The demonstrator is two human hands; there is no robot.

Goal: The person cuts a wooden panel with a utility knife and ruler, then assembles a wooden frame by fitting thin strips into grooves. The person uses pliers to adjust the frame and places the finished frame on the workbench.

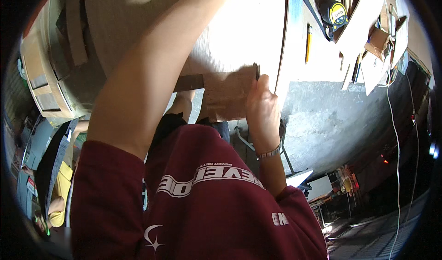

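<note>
A large pale wood panel point(248, 34) lies before me, its surface brightly lit. At its near edge sits a flat brown board point(228, 94), with a darker strip to its left. My right hand point(264, 106) is closed at the right edge of this brown board, thumb on top and the other fingers mostly hidden. A small dark tip sticks up just beyond the thumb; what it belongs to is unclear. My left arm stretches across the panel to the top edge of the picture, where the hand is cut off.
Right of the panel lie a yellow pencil point(309, 43) and a black-and-yellow tape measure point(336, 14). Beyond them are wood offcuts point(361, 25) and loose cables point(393, 122). A wooden cabinet frame point(43, 76) stands at left. Another person in yellow point(62, 191) is at far left.
</note>
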